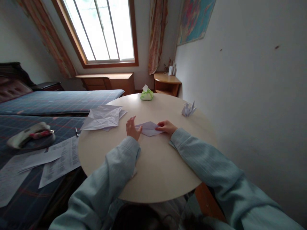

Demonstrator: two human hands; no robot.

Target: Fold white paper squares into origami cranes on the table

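A folded sheet of white paper (149,128) lies in front of me on the round table (158,163). My right hand (167,126) pinches its right end between thumb and fingers. At the paper's left end is my left hand (133,129), its fingers raised and apart from the thumb. The thumb tip is close to the paper's left point; whether it touches I cannot tell. A folded paper crane (188,109) stands to the right, beyond my right hand. Creased white sheets (103,117) lie in a stack at the table's left edge.
A green tissue pack (146,95) stands at the table's far side. Left of the table is a bed (72,99) with printed sheets (61,159), a pen (76,132) and a pale pouch (31,135). A white wall (251,95) borders the right side. Something pale shows partly beneath my left sleeve.
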